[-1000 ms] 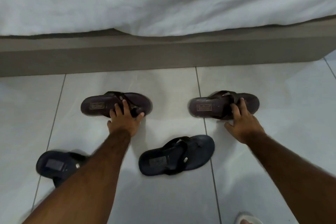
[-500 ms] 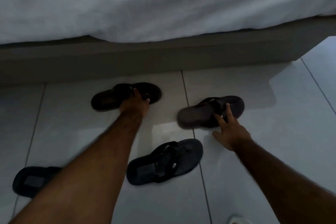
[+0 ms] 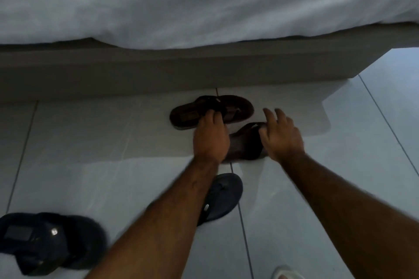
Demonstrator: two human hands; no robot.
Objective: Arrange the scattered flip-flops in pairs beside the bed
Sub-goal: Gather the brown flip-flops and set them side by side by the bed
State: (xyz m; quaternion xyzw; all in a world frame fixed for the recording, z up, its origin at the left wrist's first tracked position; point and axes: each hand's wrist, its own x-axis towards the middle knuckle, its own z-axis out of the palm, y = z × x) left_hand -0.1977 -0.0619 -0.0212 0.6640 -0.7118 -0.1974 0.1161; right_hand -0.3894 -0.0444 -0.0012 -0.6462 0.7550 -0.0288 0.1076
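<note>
Dim, bluish light; deep shadow under the bed [image 3: 158, 70]; motion-blurred lower corners.

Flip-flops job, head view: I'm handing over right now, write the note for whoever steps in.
Left hand: fingers resting on the strap of the far brown flip-flop, which lies flat close to the bed base.
Right hand: open, on the near brown flip-flop, which sits tilted just in front of its mate.
Two dark blue flip-flops are apart: one partly under the left forearm, the other at lower left.
Done: brown ones brought close together.
Left: straighten the brown pair side by side, then pair the blue ones beside the bed.
</note>
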